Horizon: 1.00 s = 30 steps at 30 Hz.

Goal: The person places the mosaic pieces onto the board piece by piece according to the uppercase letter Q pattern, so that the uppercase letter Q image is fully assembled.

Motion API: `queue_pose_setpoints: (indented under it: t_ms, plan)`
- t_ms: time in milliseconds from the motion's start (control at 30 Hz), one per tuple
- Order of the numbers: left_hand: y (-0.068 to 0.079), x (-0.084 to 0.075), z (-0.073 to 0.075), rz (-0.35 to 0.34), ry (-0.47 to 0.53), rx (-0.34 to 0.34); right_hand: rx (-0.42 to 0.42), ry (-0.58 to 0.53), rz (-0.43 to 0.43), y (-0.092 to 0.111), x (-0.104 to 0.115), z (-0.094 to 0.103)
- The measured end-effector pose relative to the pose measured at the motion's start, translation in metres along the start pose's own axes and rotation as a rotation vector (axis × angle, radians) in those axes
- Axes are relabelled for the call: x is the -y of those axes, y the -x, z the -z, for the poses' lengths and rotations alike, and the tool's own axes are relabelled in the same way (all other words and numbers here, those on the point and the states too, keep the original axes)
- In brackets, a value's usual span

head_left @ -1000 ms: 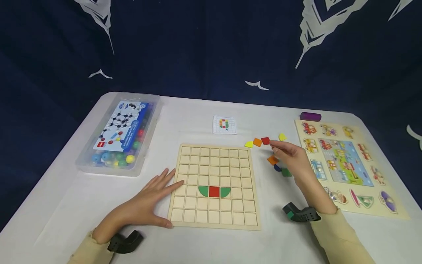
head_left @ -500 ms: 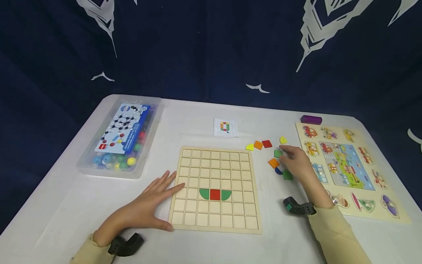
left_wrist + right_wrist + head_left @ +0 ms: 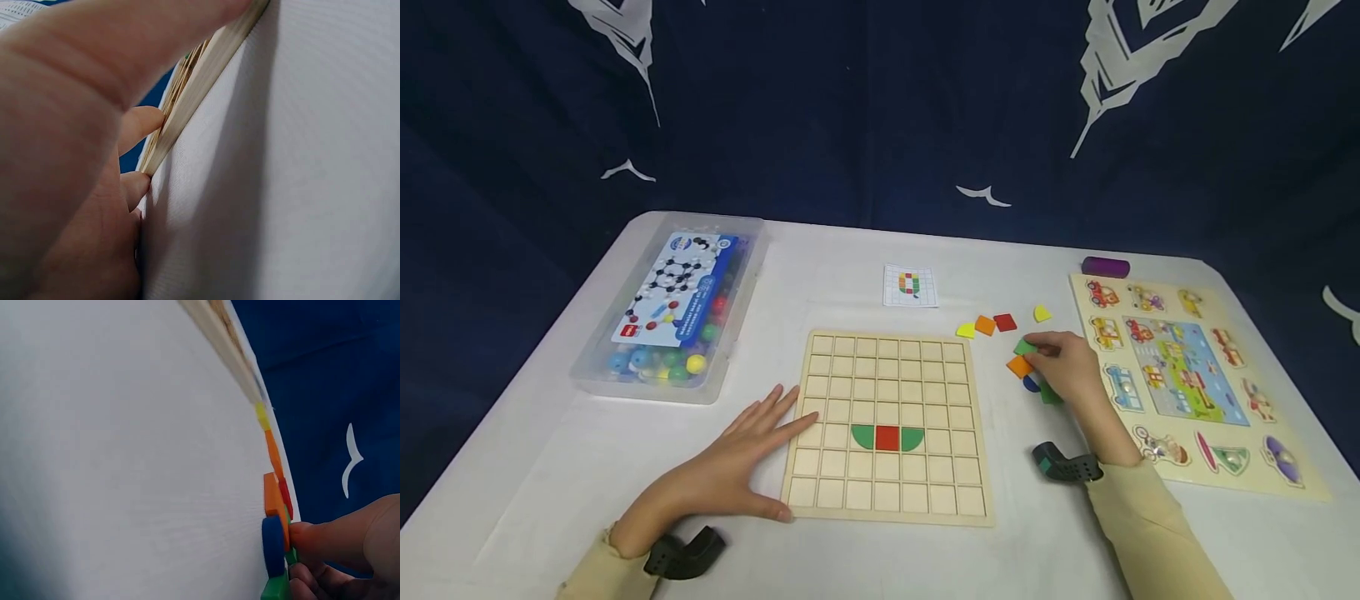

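Note:
A wooden grid board (image 3: 898,392) lies on the white table, with a red square tile (image 3: 887,438) between two green quarter-round tiles (image 3: 862,436) in one row. My left hand (image 3: 730,467) rests spread at the board's left edge, its index fingertip over the rim and its thumb by the lower corner. To the right of the board, my right hand (image 3: 1067,371) pinches a green square tile (image 3: 1026,346) between thumb and fingers. Close beside that tile lie an orange square (image 3: 1018,367), a blue rounded tile (image 3: 1031,382) and another green tile (image 3: 1050,394), partly covered by the hand.
Yellow (image 3: 966,331), orange (image 3: 985,326) and red (image 3: 1005,322) tiles lie farther back, with another yellow tile (image 3: 1042,313). A pattern card (image 3: 911,286) is behind the board. A bead box (image 3: 673,308) stands left; a picture puzzle (image 3: 1195,383) and purple cylinder (image 3: 1106,267) sit right.
My right hand has moved from near the red tile back toward me and taken hold of the green square tile, shifting it slightly left. The left hand stays at the board.

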<state>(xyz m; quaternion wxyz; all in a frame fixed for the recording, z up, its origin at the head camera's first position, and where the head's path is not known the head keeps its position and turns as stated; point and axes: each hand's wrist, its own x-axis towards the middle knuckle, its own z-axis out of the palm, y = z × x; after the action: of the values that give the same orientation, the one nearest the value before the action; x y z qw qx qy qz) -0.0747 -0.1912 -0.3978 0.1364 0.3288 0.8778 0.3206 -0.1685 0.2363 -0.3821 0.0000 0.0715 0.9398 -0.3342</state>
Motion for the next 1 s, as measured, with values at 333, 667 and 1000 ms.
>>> queue_pose_setpoints:
  t_ms: [333, 667, 1000]
  plan:
    - [-0.002, 0.002, 0.002, -0.007, -0.009, -0.010, -0.075, 0.019, 0.075, -0.004, 0.002, -0.006]
    - [-0.004, 0.005, 0.001, -0.013, -0.009, 0.000, -0.115, -0.047, 0.095, -0.004, 0.006, 0.001]
    - [0.001, 0.004, -0.002, -0.022, -0.010, -0.019, -0.021, -0.220, 0.287, 0.020, 0.045, -0.010]
